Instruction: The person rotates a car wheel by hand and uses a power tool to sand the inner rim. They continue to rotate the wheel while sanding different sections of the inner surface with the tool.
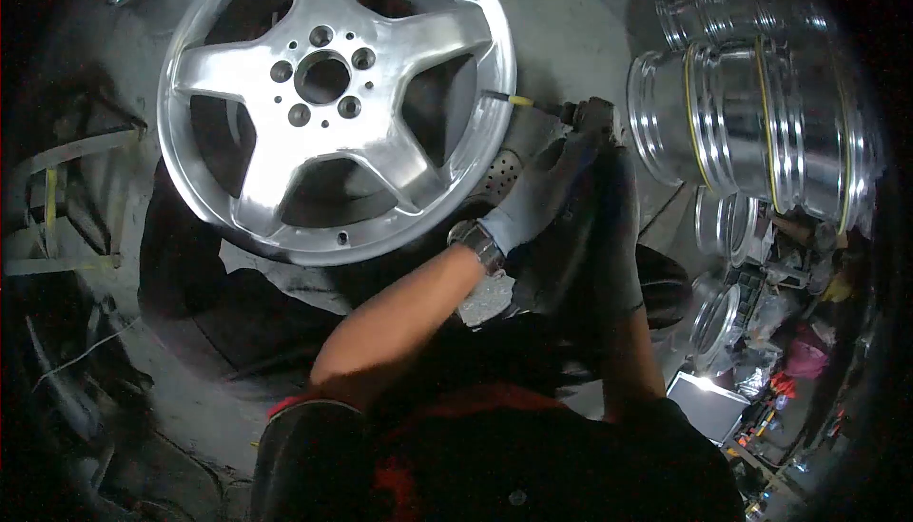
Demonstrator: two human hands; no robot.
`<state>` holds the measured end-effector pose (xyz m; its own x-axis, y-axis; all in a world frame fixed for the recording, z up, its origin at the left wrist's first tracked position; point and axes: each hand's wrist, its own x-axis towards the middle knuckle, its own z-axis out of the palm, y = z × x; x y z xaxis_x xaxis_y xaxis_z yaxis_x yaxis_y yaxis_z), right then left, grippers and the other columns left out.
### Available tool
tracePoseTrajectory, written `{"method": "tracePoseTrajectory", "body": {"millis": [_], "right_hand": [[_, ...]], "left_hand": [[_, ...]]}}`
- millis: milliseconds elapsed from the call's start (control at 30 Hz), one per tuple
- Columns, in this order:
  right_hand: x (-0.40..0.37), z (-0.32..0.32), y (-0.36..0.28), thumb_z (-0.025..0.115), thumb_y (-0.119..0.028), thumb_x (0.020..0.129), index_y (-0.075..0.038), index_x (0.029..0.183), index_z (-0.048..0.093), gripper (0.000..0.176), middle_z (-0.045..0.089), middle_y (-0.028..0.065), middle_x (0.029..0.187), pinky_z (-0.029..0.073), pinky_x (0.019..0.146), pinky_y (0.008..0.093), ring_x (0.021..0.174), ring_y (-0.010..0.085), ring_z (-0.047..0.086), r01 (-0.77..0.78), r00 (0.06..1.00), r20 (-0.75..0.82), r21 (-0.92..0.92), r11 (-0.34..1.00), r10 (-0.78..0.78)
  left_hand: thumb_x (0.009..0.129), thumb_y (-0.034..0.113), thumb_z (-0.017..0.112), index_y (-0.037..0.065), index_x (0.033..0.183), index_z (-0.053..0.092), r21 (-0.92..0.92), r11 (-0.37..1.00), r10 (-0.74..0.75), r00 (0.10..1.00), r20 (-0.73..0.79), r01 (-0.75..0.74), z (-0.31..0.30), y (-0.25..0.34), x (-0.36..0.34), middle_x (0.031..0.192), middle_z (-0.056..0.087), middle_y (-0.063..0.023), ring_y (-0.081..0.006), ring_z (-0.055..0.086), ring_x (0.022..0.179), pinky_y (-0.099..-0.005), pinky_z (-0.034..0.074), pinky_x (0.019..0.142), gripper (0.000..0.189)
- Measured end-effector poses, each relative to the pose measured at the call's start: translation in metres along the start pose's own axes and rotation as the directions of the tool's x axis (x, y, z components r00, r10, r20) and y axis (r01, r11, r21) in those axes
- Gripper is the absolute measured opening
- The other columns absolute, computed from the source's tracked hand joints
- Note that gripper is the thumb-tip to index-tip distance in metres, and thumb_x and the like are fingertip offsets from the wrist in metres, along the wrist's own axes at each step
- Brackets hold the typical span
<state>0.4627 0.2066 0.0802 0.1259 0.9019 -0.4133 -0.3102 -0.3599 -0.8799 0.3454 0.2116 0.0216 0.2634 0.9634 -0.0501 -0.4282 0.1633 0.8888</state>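
A polished five-spoke alloy wheel (323, 132) lies face up in front of me. My left hand (542, 189), in a grey glove with a watch at the wrist, is closed around the body of a die grinder (594, 115). Beside it my right hand (618, 246), gloved too and in shadow, is wrapped round the same tool from the other side. A thin shaft with a yellow band (519, 100) points left from the grinder, and its dark tip overlaps the wheel's right rim. The lower part of the grinder is hidden by my hands.
Shiny wheel rims (732, 123) with yellow edging stand at the right. Below them lie smaller rims (728, 227), a bright flat panel (706, 406) and assorted clutter. A metal frame (76, 156) is at the left. My bent legs (209, 313) flank the wheel.
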Motion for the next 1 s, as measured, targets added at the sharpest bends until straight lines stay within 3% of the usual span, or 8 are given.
{"method": "tracePoseTrajectory", "body": {"millis": [200,267,400,567,700,767,900,1000], "right_hand": [[-0.029,0.001,0.007,0.055,-0.031,0.106,-0.006,0.141,0.049,0.043,0.063,0.0080,0.124,0.052,0.092,0.0320,0.108,0.0171,0.062,-0.027,0.999,0.015,-0.182,0.983,0.030],[-0.040,-0.003,0.011,0.055,-0.031,0.106,-0.006,0.142,0.048,0.044,0.063,0.0083,0.124,0.051,0.093,0.0321,0.109,0.0172,0.061,-0.054,0.998,0.006,-0.217,0.975,0.056],[-0.036,0.007,0.006,0.057,-0.033,0.106,-0.006,0.141,0.049,0.045,0.063,0.0085,0.124,0.052,0.093,0.0329,0.108,0.0172,0.062,0.007,0.998,0.063,-0.193,0.981,0.006],[-0.021,0.016,-0.002,0.060,-0.034,0.104,-0.006,0.137,0.053,0.044,0.063,0.0073,0.122,0.052,0.091,0.0327,0.105,0.0166,0.062,-0.009,0.995,0.099,-0.052,0.999,0.014],[-0.032,0.006,0.009,0.063,-0.034,0.102,-0.007,0.134,0.056,0.042,0.064,0.0051,0.118,0.052,0.090,0.0321,0.102,0.0159,0.063,-0.125,0.979,0.164,-0.001,0.992,0.124],[-0.055,0.013,0.008,0.065,-0.033,0.101,-0.006,0.134,0.056,0.043,0.064,0.0049,0.118,0.053,0.089,0.0318,0.102,0.0157,0.063,-0.085,0.980,0.174,-0.064,0.994,0.095],[-0.075,0.028,0.000,0.068,-0.029,0.099,-0.003,0.133,0.055,0.045,0.064,0.0063,0.118,0.053,0.090,0.0309,0.102,0.0162,0.064,-0.039,0.996,0.072,-0.260,0.965,0.060],[-0.051,0.015,0.006,0.069,-0.027,0.098,-0.001,0.133,0.055,0.046,0.064,0.0081,0.119,0.052,0.092,0.0303,0.104,0.0169,0.063,0.009,0.998,0.063,-0.270,0.963,0.008]], "left_hand": [[0.111,0.032,0.046,-0.002,0.144,0.051,-0.043,0.995,0.086,0.991,-0.100,-0.090,0.008,-0.012,-0.040,0.139,0.058,-0.0095,-0.0170,0.053,0.127,-0.0292,0.039,0.110,0.048],[0.110,0.031,0.047,-0.003,0.146,0.049,-0.304,0.952,-0.041,0.981,-0.187,-0.018,0.015,-0.023,-0.058,0.143,0.056,-0.0099,-0.0167,0.051,0.132,-0.0287,0.037,0.114,0.049],[0.110,0.029,0.046,-0.004,0.146,0.048,-0.320,0.947,-0.103,0.979,-0.174,0.042,0.012,-0.004,-0.047,0.146,0.055,-0.0112,-0.0181,0.049,0.136,-0.0297,0.035,0.116,0.049],[0.111,0.035,0.038,-0.001,0.148,0.047,-0.229,0.969,-0.084,0.995,0.054,0.094,-0.011,-0.007,-0.002,0.149,0.052,-0.0169,-0.0218,0.046,0.140,-0.0326,0.031,0.119,0.052],[0.110,0.044,0.036,0.002,0.149,0.046,-0.085,0.992,0.089,0.996,0.006,-0.088,-0.004,-0.001,-0.041,0.148,0.053,-0.0192,-0.0228,0.047,0.139,-0.0329,0.031,0.119,0.058],[0.110,0.049,0.034,0.001,0.148,0.047,-0.161,0.986,-0.072,0.983,-0.167,0.044,0.011,0.001,-0.070,0.143,0.055,-0.0183,-0.0228,0.049,0.135,-0.0332,0.033,0.116,0.063],[0.109,0.053,0.033,0.000,0.143,0.050,-0.310,0.950,-0.052,0.997,-0.049,0.034,0.008,-0.021,-0.067,0.139,0.057,-0.0137,-0.0214,0.051,0.130,-0.0324,0.035,0.113,0.065],[0.109,0.055,0.033,0.000,0.136,0.054,-0.052,0.993,0.098,0.985,-0.143,-0.106,0.005,0.010,-0.063,0.136,0.058,-0.0089,-0.0197,0.052,0.124,-0.0335,0.038,0.110,0.065]]}}
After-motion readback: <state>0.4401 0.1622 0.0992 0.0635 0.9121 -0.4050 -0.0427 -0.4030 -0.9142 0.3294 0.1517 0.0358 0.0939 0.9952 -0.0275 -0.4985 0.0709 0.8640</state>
